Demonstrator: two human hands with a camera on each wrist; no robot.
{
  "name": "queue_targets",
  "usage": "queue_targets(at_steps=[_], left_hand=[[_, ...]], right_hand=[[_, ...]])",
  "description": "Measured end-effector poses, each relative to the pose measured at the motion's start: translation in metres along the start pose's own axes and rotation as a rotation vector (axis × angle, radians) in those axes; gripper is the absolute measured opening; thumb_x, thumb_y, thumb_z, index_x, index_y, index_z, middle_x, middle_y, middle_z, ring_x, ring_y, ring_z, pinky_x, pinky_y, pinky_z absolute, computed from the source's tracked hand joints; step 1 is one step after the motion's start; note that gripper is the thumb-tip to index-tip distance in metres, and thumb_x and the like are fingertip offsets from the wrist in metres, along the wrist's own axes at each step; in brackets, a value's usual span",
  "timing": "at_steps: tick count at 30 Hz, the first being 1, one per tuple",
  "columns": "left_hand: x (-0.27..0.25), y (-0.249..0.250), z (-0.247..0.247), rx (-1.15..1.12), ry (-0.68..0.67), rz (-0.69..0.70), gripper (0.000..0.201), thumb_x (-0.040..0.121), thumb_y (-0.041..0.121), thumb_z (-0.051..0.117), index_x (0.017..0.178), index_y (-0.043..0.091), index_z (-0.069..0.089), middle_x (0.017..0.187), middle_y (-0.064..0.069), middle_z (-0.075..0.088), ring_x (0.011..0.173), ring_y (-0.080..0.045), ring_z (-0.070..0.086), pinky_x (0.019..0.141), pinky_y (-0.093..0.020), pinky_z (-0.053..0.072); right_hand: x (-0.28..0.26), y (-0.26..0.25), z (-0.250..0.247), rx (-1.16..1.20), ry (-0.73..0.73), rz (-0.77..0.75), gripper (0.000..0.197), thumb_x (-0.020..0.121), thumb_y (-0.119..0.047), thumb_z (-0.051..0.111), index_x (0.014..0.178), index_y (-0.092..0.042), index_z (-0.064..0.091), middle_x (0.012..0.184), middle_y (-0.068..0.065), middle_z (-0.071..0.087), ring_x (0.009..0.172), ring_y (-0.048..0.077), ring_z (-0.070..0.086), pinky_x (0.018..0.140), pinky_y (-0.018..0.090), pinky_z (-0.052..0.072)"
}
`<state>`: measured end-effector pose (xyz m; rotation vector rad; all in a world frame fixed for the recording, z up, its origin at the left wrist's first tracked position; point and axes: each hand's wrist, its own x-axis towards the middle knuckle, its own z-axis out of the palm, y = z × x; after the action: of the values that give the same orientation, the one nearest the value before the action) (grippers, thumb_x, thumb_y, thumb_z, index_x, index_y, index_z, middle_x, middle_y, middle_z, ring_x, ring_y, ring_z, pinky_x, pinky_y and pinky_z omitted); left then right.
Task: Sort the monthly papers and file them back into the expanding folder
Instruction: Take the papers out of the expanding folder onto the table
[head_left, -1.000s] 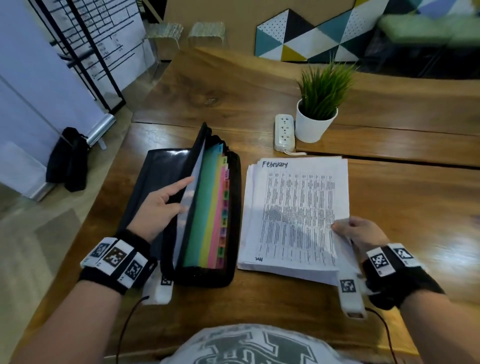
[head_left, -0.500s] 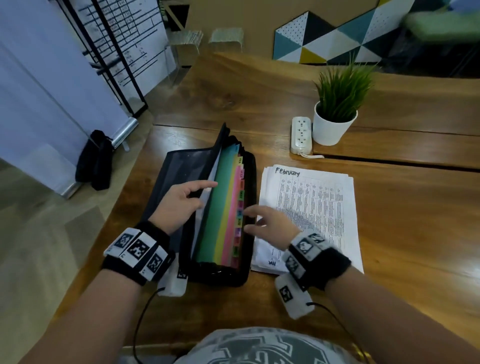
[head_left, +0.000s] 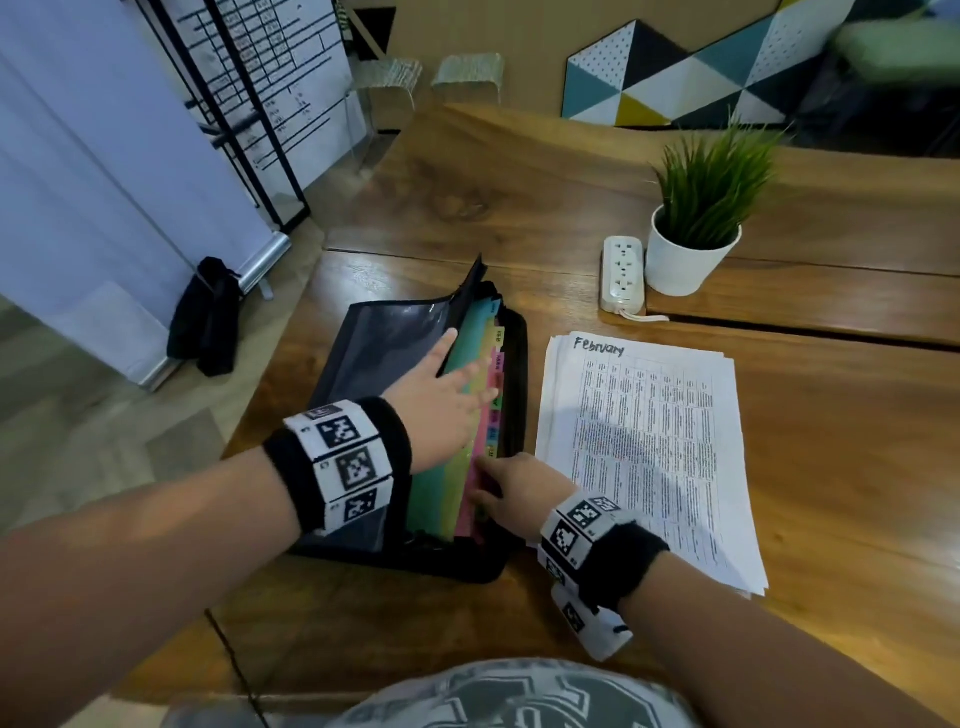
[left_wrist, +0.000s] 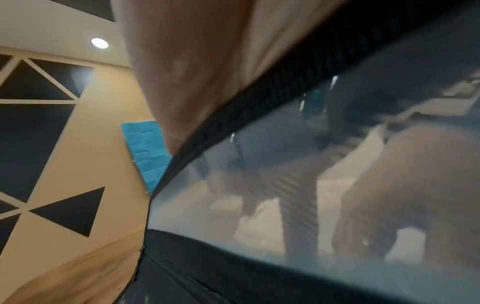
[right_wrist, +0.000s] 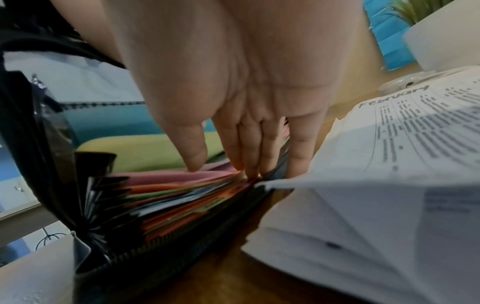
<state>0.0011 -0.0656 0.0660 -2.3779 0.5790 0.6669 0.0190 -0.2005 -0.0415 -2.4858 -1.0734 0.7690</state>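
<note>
A black expanding folder (head_left: 363, 353) lies open on the wooden table, its green, yellow and pink dividers (head_left: 470, 415) fanned out with month tabs along the right edge. My left hand (head_left: 457, 384) reaches across the clear front flap (left_wrist: 285, 185), fingers straight and spread on the dividers. My right hand (head_left: 511, 483) is at the folder's near right edge. In the right wrist view its straight fingertips (right_wrist: 249, 170) poke among the divider edges (right_wrist: 182, 197), thumb on a pink one. The white paper stack (head_left: 649, 441), headed "February", lies flat just right of the folder with neither hand holding it.
A potted plant (head_left: 693, 249) and a white power strip (head_left: 622, 278) stand behind the papers. A black bag (head_left: 205, 317) sits on the floor left of the table, by a banner stand. A raised wooden ledge (head_left: 831, 291) runs along the back.
My right hand left the lower corner of the paper stack and moved left to the folder's tabs. My left hand slid from the flap's edge across onto the dividers.
</note>
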Motion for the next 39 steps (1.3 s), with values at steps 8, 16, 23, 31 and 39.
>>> queue_targets(at_steps=[8,16,23,31,39], left_hand=[[-0.012,-0.010,0.004,-0.472,0.034,-0.470,0.037,0.089,0.054,0.044,0.096,0.027,0.069,0.159,-0.009,-0.010,0.142,-0.045,-0.008,0.110,-0.066,0.008],[-0.013,0.000,0.024,-1.060,0.132,-0.559,0.053,0.079,-0.002,0.049,0.124,0.024,0.058,0.131,-0.004,0.056,0.106,-0.023,0.058,0.073,-0.022,0.042],[-0.037,-0.007,0.053,-1.616,0.490,-0.590,0.064,0.073,-0.005,0.064,0.114,0.043,0.063,0.129,0.005,0.059,0.079,-0.015,0.062,0.071,-0.042,0.059],[-0.037,0.002,0.055,-1.721,0.583,-0.658,0.063,0.068,0.018,0.084,0.125,0.034,0.061,0.125,0.012,0.058,0.114,0.006,0.045,0.087,-0.008,0.037],[-0.032,0.002,0.056,-1.690,0.580,-0.666,0.068,0.068,-0.003,0.072,0.105,0.052,0.059,0.094,0.011,0.068,0.082,-0.014,0.053,0.082,-0.033,0.053]], right_hand=[[0.004,-0.001,0.007,-0.004,0.037,0.067,0.037,0.094,-0.049,0.037,0.113,-0.020,0.050,0.103,0.010,0.059,0.092,0.028,0.060,0.077,0.038,0.052],[0.011,-0.019,0.011,0.094,0.019,0.045,0.043,0.093,-0.043,0.042,0.132,-0.026,0.038,0.108,0.010,0.059,0.103,0.030,0.056,0.087,0.043,0.048],[0.009,-0.035,-0.019,0.327,0.171,0.091,0.059,0.089,-0.047,0.051,0.138,-0.016,0.040,0.129,0.009,0.044,0.119,0.024,0.046,0.097,0.030,0.038],[0.003,-0.049,-0.038,0.443,0.217,0.111,0.049,0.080,-0.053,0.063,0.110,-0.014,0.063,0.098,-0.001,0.060,0.084,0.008,0.054,0.061,0.018,0.039],[0.013,-0.041,-0.036,0.578,0.148,0.217,0.035,0.076,-0.047,0.070,0.075,-0.012,0.065,0.069,0.004,0.064,0.058,0.014,0.058,0.053,0.028,0.050]])
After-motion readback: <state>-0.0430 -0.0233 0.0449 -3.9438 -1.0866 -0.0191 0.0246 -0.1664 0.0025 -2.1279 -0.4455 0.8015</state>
